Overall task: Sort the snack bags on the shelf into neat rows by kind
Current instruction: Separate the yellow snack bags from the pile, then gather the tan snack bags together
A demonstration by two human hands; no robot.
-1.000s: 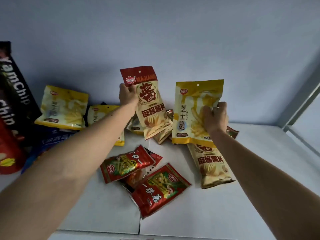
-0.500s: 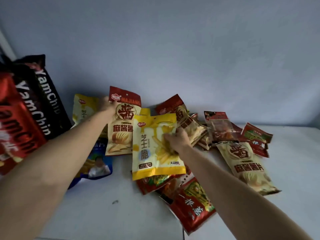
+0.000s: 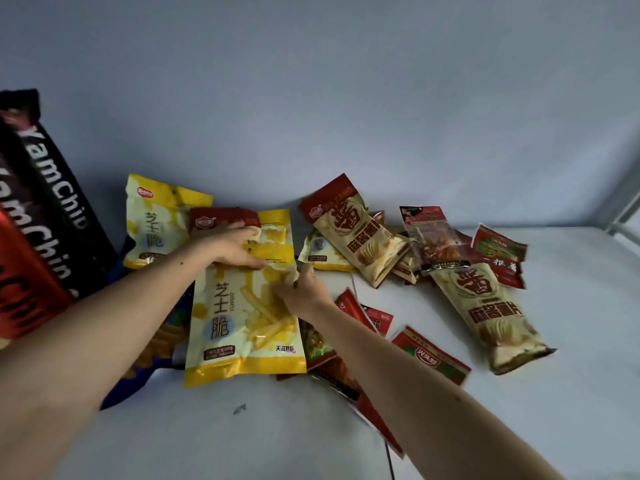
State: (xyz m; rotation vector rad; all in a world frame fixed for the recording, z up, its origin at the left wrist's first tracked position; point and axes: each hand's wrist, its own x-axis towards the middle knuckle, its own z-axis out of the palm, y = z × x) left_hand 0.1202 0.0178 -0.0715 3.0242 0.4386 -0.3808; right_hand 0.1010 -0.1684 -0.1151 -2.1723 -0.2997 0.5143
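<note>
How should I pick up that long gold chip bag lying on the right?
The long gold bag lies flat and apart from both hands, its bottom seal toward you. Probably best to come from above and pinch across its narrow middle, since both long edges look free of other bags.

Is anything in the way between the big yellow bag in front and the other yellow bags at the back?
Yes. A red-topped tan bag under the left hand sits between the front yellow bag, which the right hand touches, and the yellow bags at the back.

Plain blue-grey wall (image 3: 346, 98) behind a white shelf (image 3: 571, 393).
</note>
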